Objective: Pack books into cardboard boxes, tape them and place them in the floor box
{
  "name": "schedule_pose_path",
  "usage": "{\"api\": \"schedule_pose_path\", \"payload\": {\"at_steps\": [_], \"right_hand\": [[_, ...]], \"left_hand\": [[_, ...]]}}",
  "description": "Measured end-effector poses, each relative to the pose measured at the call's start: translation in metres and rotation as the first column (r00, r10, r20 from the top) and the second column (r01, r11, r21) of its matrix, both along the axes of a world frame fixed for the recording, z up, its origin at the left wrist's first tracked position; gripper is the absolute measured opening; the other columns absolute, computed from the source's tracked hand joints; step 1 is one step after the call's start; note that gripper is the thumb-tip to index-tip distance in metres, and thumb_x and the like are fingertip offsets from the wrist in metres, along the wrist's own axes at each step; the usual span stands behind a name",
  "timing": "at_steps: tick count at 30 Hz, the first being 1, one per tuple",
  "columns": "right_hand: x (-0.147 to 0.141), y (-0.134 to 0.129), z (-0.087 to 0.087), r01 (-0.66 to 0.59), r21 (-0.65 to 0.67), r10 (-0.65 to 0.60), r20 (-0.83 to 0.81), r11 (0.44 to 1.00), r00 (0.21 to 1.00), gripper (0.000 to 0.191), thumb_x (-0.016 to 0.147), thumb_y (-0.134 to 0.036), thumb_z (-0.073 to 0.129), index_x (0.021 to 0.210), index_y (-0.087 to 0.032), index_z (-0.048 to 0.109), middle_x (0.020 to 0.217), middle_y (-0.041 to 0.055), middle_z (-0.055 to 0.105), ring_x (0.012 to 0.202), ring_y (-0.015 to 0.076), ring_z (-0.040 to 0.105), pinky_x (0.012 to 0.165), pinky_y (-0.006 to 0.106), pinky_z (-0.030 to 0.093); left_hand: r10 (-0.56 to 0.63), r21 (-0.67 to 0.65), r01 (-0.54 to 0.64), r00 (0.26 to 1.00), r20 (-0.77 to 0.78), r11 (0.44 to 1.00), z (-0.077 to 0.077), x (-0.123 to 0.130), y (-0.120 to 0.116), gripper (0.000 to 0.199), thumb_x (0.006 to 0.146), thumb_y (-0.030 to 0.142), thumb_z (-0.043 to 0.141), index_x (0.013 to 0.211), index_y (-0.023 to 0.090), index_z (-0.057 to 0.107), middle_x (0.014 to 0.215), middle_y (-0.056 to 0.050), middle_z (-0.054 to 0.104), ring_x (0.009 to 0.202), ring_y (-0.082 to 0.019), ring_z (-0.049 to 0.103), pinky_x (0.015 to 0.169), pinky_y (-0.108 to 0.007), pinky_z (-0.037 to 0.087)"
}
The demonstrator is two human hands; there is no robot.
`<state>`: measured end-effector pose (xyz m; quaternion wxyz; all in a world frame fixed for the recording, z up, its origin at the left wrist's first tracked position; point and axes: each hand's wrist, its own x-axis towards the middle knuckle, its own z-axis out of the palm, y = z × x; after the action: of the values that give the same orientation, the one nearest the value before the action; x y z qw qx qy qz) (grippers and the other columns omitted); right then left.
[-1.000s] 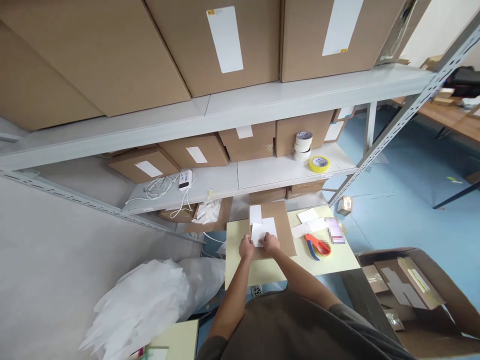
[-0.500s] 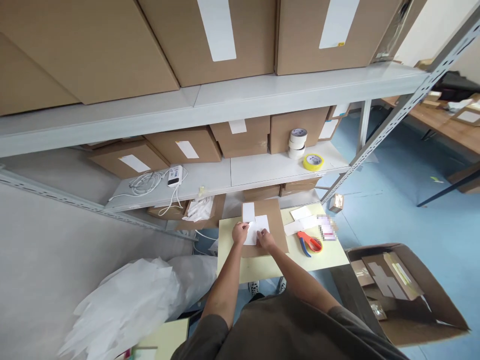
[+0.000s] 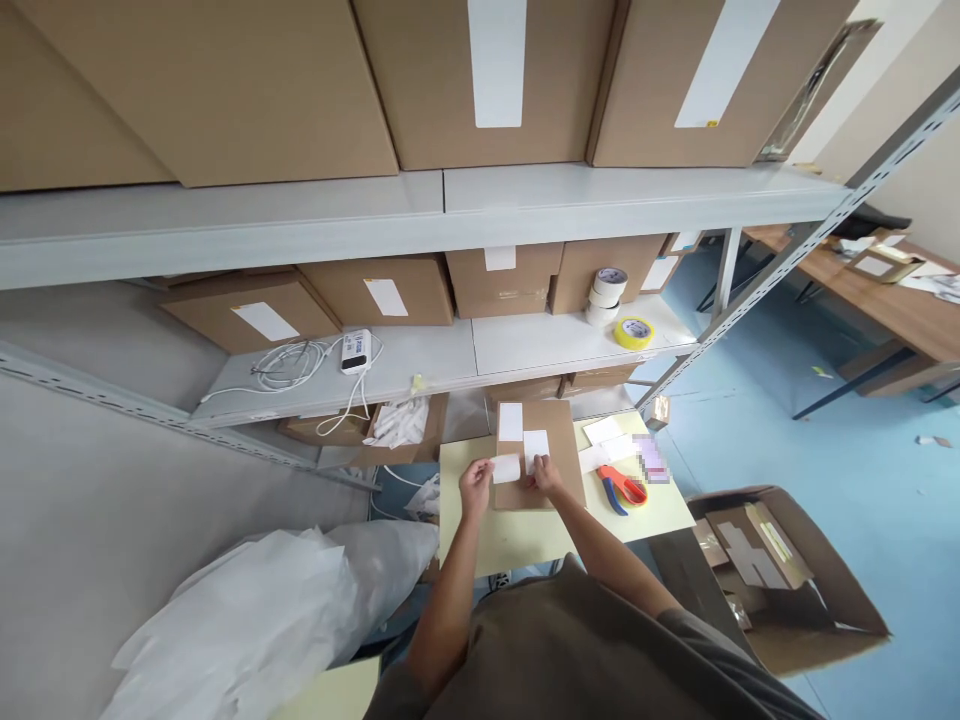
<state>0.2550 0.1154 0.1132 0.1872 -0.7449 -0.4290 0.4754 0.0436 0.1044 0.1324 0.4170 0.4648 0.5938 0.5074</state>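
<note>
A flat brown cardboard box (image 3: pixel 559 440) lies on the pale yellow table (image 3: pixel 480 540). Near its upper left corner a white label (image 3: pixel 511 422) lies flat. My left hand (image 3: pixel 475 488) pinches a white paper piece (image 3: pixel 505 468) by its left end, over the box's left edge. Bunched at the lower end of a second white label (image 3: pixel 535 446) are the fingers of my right hand (image 3: pixel 547 475); whether that label is stuck down I cannot tell. To the right lie red-and-blue-handled scissors (image 3: pixel 622 490), a roll of yellow tape partly under them, and white paper strips (image 3: pixel 606 452).
Grey shelving (image 3: pixel 480 225) with cartons rises beyond the table and overhangs it. Tape rolls (image 3: pixel 606 295) and a power strip (image 3: pixel 356 352) sit on its middle shelf. An open carton (image 3: pixel 825 640) stands right, a white plastic-wrapped bundle (image 3: pixel 247 620) left.
My left hand has moved down and slightly left, drawing the white paper piece away from the label by my right hand. The view has shifted a little.
</note>
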Motion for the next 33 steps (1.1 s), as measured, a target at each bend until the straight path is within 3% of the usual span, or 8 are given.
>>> {"api": "schedule_pose_path", "payload": {"at_steps": [5,10,12,15,18,21,26,33], "right_hand": [[-0.003,-0.002,0.012,0.053,-0.028,-0.058,-0.204,0.998,0.977,0.049,0.11,-0.058,0.033,0.113,-0.02,0.063,0.066,0.0018,0.068,0.06,0.0196,0.069,0.063,0.027,0.057],[-0.022,-0.01,0.022,0.197,0.02,-0.16,-0.504,0.98,0.849,0.055,0.102,-0.069,0.048,0.095,-0.018,0.068,0.08,0.0069,0.074,0.066,0.0179,0.071,0.062,0.026,0.056],[-0.031,-0.014,0.021,0.215,-0.016,-0.195,-0.487,0.976,0.851,0.05,0.099,-0.066,0.058,0.085,-0.018,0.067,0.079,0.0072,0.075,0.065,0.0178,0.071,0.059,0.025,0.054],[-0.038,-0.018,0.013,0.261,-0.031,-0.253,-0.378,0.965,0.891,0.032,0.09,-0.043,0.077,0.073,-0.02,0.063,0.068,0.003,0.071,0.06,0.0159,0.068,0.055,0.023,0.05],[-0.037,-0.017,0.003,0.298,-0.043,-0.296,-0.308,0.954,0.904,0.03,0.082,-0.028,0.083,0.065,-0.021,0.059,0.056,-0.0006,0.063,0.054,0.0147,0.063,0.052,0.022,0.048],[-0.035,-0.01,-0.004,0.34,-0.048,-0.341,-0.262,0.939,0.903,0.03,0.075,-0.024,0.088,0.067,-0.021,0.059,0.054,-0.0027,0.061,0.053,0.0143,0.062,0.052,0.023,0.049],[-0.038,0.002,-0.012,0.405,-0.071,-0.411,-0.18,0.912,0.894,0.035,0.073,-0.021,0.088,0.089,-0.024,0.056,0.059,-0.0076,0.059,0.05,0.0146,0.062,0.05,0.024,0.053],[-0.04,0.008,-0.016,0.383,-0.095,-0.393,-0.114,0.919,0.913,0.041,0.076,-0.03,0.088,0.095,-0.025,0.053,0.06,-0.0072,0.059,0.047,0.0171,0.064,0.046,0.027,0.054]], "left_hand": [[-0.086,-0.014,0.087,0.996,0.021,0.996,0.015,-0.035,0.036,0.037,0.081,0.054,0.076,0.092,0.019,0.08,0.091,-0.008,0.081,0.085,-0.022,0.075,0.081,-0.031,0.059],[-0.152,-0.122,0.142,0.985,-0.081,0.982,0.006,-0.014,0.062,0.024,0.083,0.041,0.072,0.086,0.02,0.081,0.09,-0.007,0.083,0.085,-0.022,0.075,0.082,-0.031,0.058],[-0.158,-0.157,0.139,0.981,-0.11,0.978,-0.003,-0.001,0.064,0.021,0.084,0.037,0.07,0.087,0.02,0.081,0.091,-0.007,0.083,0.085,-0.022,0.076,0.083,-0.031,0.058],[-0.162,-0.192,0.134,0.977,-0.138,0.972,-0.017,0.012,0.063,0.019,0.085,0.034,0.069,0.089,0.02,0.082,0.091,-0.008,0.083,0.086,-0.023,0.077,0.084,-0.031,0.057],[-0.165,-0.245,0.113,0.965,-0.206,0.963,-0.026,0.018,0.064,0.019,0.086,0.033,0.068,0.09,0.02,0.082,0.094,-0.008,0.084,0.088,-0.023,0.077,0.084,-0.03,0.056],[-0.163,-0.299,0.073,0.943,-0.289,0.952,-0.031,0.022,0.067,0.02,0.089,0.032,0.066,0.092,0.021,0.082,0.099,-0.009,0.084,0.092,-0.023,0.078,0.084,-0.03,0.056],[-0.166,-0.338,0.041,0.922,-0.35,0.94,-0.034,0.026,0.073,0.021,0.088,0.029,0.064,0.092,0.021,0.083,0.101,-0.011,0.084,0.095,-0.025,0.078,0.084,-0.031,0.055],[-0.189,-0.343,0.046,0.899,-0.396,0.938,-0.03,0.028,0.078,0.02,0.089,0.03,0.064,0.09,0.022,0.082,0.101,-0.011,0.084,0.094,-0.025,0.077,0.079,-0.031,0.052]]}}
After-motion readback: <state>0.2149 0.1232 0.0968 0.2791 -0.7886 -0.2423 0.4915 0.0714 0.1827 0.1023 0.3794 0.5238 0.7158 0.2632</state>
